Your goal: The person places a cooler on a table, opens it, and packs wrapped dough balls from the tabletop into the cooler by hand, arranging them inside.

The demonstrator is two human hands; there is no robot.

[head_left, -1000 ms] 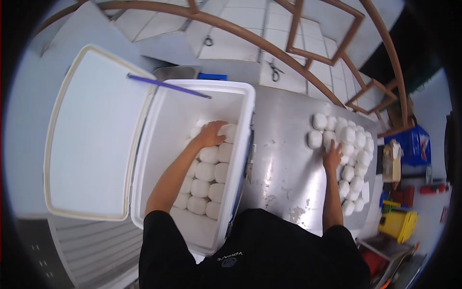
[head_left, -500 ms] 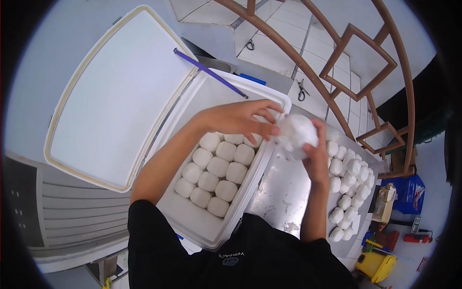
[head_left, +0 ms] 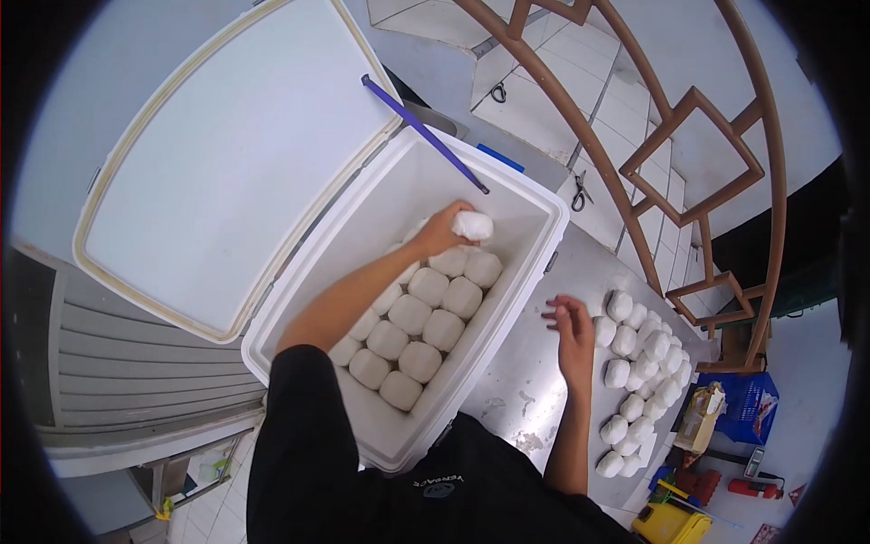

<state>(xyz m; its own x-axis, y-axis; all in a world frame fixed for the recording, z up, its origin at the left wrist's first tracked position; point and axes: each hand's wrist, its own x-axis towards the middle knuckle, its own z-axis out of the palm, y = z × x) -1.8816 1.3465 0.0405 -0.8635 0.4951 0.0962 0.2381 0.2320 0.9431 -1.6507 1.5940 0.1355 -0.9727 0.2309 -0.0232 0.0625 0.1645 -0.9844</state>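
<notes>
Inside the open white cooler box [head_left: 544,218], my left hand [head_left: 444,228] grips a white wrapped ball [head_left: 474,225] near the far end. Rows of similar white balls [head_left: 410,315] cover the bottom of the box beneath my left forearm. My right hand [head_left: 571,328] is over the metal table [head_left: 517,363], fingers apart and holding nothing. Just to its right lies a group of several more white balls [head_left: 623,340], some stacked on others.
The cooler lid [head_left: 227,154] stands open at the left, with a purple strap [head_left: 426,134] running to the box. Beyond the table are a brown metal railing [head_left: 580,127] and scissors [head_left: 580,192] on white tiles. A blue basket [head_left: 750,408] and yellow bin [head_left: 671,524] sit at the right.
Half a second ago both hands were at a white ball above the box's right edge. My left hand has since moved into the box with a ball; my right hand has let go and moved down over the table.
</notes>
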